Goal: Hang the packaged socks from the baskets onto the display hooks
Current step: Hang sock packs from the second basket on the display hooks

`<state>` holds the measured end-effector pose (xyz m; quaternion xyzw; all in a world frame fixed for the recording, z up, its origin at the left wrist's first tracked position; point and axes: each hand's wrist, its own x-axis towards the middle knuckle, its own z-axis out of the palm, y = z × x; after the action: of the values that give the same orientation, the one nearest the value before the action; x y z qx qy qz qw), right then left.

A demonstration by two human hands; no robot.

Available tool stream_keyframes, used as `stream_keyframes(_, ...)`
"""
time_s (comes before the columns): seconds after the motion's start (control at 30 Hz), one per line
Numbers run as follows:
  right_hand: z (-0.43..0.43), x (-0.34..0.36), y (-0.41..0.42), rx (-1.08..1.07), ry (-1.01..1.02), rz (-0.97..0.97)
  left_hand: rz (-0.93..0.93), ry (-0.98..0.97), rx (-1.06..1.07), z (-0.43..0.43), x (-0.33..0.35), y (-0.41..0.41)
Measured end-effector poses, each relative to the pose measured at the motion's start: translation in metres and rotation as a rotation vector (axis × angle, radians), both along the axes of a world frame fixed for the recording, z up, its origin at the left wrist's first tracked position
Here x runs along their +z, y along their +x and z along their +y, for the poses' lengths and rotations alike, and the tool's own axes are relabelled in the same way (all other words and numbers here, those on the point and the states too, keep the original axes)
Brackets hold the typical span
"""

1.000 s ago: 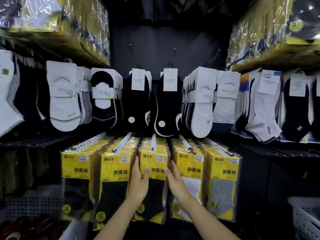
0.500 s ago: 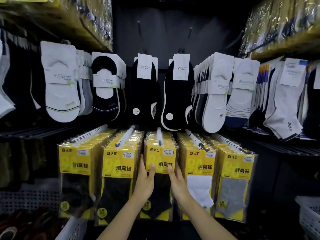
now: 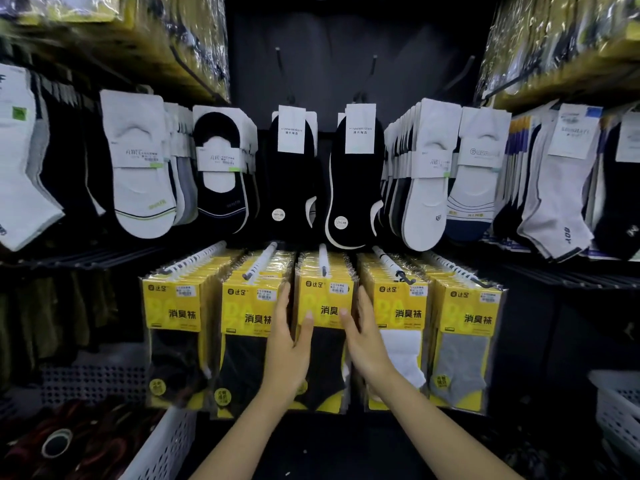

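Five rows of yellow-carded sock packs (image 3: 464, 341) hang on the lower display hooks, clear film showing black, white and grey socks. A white perforated basket (image 3: 166, 445) sits near left. The middle pack (image 3: 325, 368), a black sock under a yellow header, hangs on the centre hook (image 3: 322, 261). The left hand (image 3: 289, 344) and right hand (image 3: 367, 341) flank it, fingers straight along its edges, thumbs pressing its front.

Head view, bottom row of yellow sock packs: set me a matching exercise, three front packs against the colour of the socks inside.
Packs:
1. middle pack
2. far-right pack
3. fourth pack from the left

Sock colour:
A. white
B. black
C. grey

Pairs: 1-B, 2-C, 3-A.
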<state>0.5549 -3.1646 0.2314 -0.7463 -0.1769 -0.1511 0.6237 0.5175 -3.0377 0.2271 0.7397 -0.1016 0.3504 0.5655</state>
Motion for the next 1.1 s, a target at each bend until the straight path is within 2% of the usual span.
stream_keyframes(0.17, 0.002, 0.012, -0.020, -0.054, -0.026, -0.172, -0.130, -0.022, 0.201, 0.047, 0.012, -0.019)
stream_keyframes(0.3, 0.029, 0.007, -0.023, 0.112, -0.057, -0.027, -0.009, -0.065, 0.273, 0.087, 0.003, -0.014)
stream_keyframes(0.43, 0.070, 0.002, -0.016, 0.228, -0.080, 0.128, 0.140, -0.003, 0.228, 0.105, -0.007, -0.003)
stream_keyframes(0.57, 0.100, 0.005, -0.004, 0.202, -0.020, 0.194, 0.257, 0.036, 0.092, 0.113, -0.010, 0.012)
stream_keyframes(0.7, 0.119, 0.006, 0.009, 0.172, 0.025, 0.192, 0.247, -0.013, -0.015, 0.115, -0.010, 0.028)
stream_keyframes(0.97, 0.125, -0.001, 0.023, 0.162, 0.078, 0.117, 0.169, -0.056, -0.014, 0.116, -0.015, 0.048)
stream_keyframes(1.1, 0.119, -0.036, 0.016, 0.157, 0.046, 0.147, 0.197, -0.053, -0.002, 0.115, -0.045, 0.041)
